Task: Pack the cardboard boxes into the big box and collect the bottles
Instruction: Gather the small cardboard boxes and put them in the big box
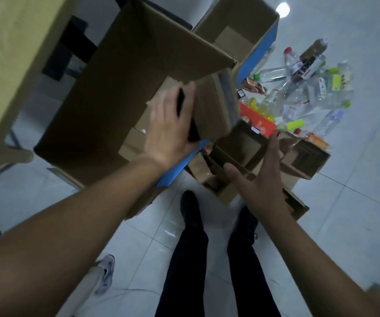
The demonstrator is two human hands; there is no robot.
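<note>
Brown cardboard small box (212, 106), blurred, at right edge of big open brown cardboard box (97, 99). Left hand (170, 131) flat against it, fingers straight. Right hand (260, 172) spread, empty, over small open cartons (237, 147). Clear plastic bottles (303, 88) heaped on pale tiled floor (355, 202); labels unreadable.

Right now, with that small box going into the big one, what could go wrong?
The small box is blurred in motion with only the left hand flat against it; it might slip short of the big box. The right hand hovers by a loose pile of open boxes that a knock could tip. The bottles lie scattered on the floor nearby, a possible trip hazard.
</note>
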